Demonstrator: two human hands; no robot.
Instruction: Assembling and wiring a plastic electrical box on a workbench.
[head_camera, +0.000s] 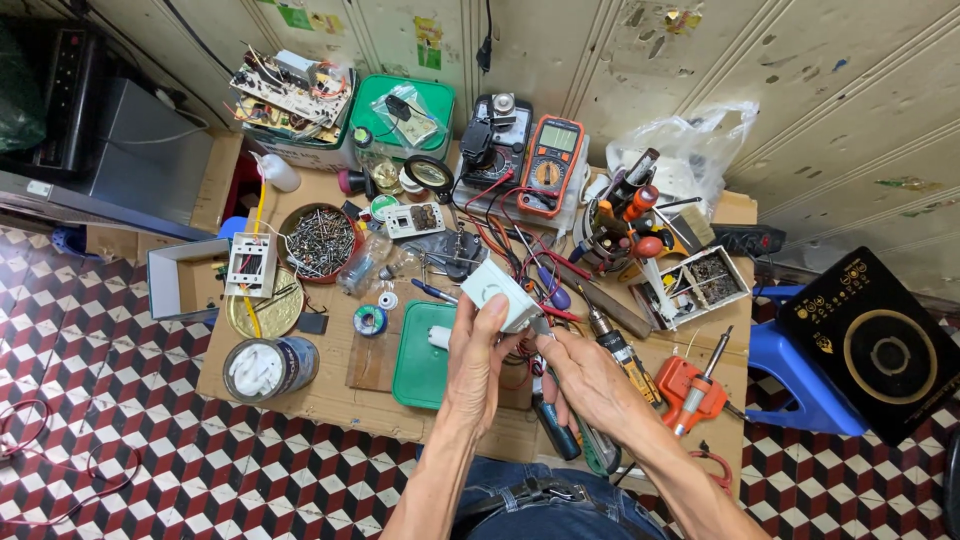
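Left hand (478, 352) gripping a small white box (497, 292) at frame centre, right hand (590, 380) closed on a dark-handled tool (553, 425) just beside it, above a cluttered bench (330, 395), orange meter (552, 165) at upper centre.

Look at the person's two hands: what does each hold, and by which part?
The left hand grips a white plastic box by its lower edge. The right hand touches its lower right corner; whether it holds anything cannot be told.
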